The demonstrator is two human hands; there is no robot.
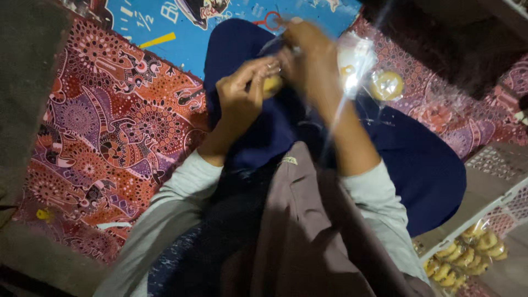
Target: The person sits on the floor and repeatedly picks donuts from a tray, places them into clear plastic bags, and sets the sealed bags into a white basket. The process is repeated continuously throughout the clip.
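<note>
Both hands [275, 82] pinch a round yellow snack [271, 85] (crinkly clear wrapper [355, 69] beside).

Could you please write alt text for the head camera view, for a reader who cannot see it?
Seen from above, a seated person's left hand pinches a small yellow snack while the blurred right hand works beside it. Clear snack bags lie on a patterned red mat.

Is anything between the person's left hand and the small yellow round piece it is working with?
Nothing visible: the left hand already has its fingers around the yellow piece. The right hand is blurred right beside it.
</note>
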